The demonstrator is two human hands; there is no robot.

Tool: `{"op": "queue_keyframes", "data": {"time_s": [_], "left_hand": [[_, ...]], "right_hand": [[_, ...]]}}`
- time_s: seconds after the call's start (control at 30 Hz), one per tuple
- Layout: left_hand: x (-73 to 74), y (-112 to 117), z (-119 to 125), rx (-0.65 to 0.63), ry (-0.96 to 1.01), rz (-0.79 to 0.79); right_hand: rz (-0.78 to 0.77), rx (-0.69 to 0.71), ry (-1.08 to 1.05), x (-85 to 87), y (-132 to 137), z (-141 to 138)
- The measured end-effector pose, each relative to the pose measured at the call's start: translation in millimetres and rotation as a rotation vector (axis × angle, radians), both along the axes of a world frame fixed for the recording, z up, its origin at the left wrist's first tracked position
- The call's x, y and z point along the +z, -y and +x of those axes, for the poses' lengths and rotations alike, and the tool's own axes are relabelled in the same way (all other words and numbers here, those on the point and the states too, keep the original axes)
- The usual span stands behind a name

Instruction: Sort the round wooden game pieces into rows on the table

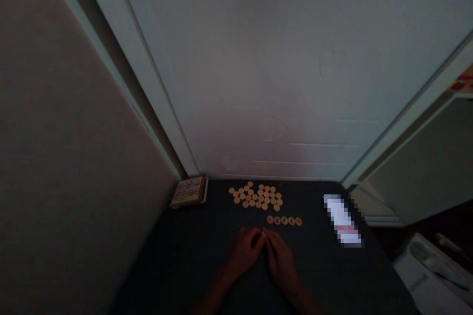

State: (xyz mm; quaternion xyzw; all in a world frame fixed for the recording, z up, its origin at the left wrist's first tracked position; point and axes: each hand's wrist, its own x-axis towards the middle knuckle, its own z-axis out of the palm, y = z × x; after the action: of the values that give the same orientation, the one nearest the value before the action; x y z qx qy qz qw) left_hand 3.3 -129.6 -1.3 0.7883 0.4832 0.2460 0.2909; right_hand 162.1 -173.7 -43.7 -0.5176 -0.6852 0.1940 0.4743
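Note:
My left hand [247,250] and my right hand [280,256] rest side by side on the dark table [192,256], fingertips touching near the middle. The fingers of both curl inward; anything between them is hidden in the dim light. Just beyond my right hand lies a short row of round wooden discs [284,220] with red and dark marks. Farther back a loose cluster of several plain tan discs [256,196] is spread out near the table's far edge.
A small printed box [188,191] lies at the table's back left corner. A blurred white slip [342,220] sits at the right. A pale door [281,69] rises behind the table, a beige wall [55,157] stands left, and white objects [436,270] lie lower right.

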Motion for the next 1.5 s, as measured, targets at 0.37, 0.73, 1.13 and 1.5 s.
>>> {"op": "queue_keyframes", "data": {"time_s": [0.37, 0.73, 1.13, 1.5], "left_hand": [[1.7, -1, 5, -0.011, 0.018, 0.012], [12.7, 3, 3, 0.009, 0.012, -0.001], [4.8, 2, 4, 0.052, 0.010, 0.009], [-9.7, -2, 2, 0.047, -0.015, 0.039]], "right_hand": [[-0.146, -0.129, -0.157, 14.6, -5, -2], [-0.237, -0.134, -0.267, 25.2, -12, 0], [-0.120, -0.040, -0.158, 21.6, -11, 3], [-0.070, 0.045, -0.012, 15.1, -7, 6]]}}
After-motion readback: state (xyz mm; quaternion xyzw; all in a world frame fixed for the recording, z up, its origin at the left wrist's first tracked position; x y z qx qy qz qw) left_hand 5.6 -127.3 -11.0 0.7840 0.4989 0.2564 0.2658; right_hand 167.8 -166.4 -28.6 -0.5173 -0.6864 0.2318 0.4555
